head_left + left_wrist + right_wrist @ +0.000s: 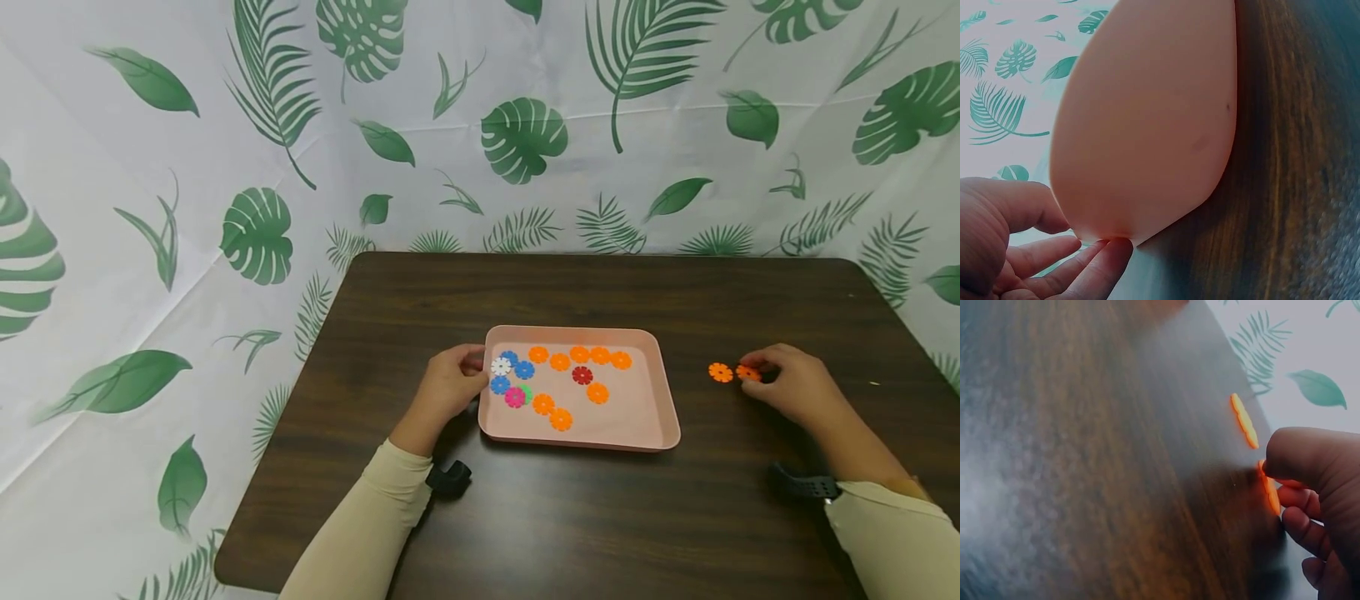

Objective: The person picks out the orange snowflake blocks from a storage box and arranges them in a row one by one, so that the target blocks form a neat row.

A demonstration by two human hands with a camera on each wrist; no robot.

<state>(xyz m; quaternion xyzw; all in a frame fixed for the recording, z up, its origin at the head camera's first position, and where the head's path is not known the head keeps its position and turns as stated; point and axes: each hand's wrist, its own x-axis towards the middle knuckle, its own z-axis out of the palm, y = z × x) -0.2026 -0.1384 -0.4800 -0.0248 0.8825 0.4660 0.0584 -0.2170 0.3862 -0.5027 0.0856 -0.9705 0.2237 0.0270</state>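
A pink tray (630, 425) lies on the dark wooden table, holding several notched plastic discs, mostly orange (561, 419), with some blue (500, 385), a white, a green, a magenta and a red one. My left hand (448, 385) grips the tray's left end; in the left wrist view its thumb is at the rim and fingertips (1113, 256) touch the outer wall. To the right of the tray, my right hand (797, 383) pinches an orange notched disc (747, 372) at the tabletop. A second orange disc (721, 372) lies flat just left of it.
The brown table (585, 525) extends all around the tray. Behind it and along its left side hangs a white cloth with green leaf prints (525, 142). A dark strap (806, 483) shows at the right wrist and a black device (450, 479) at the left.
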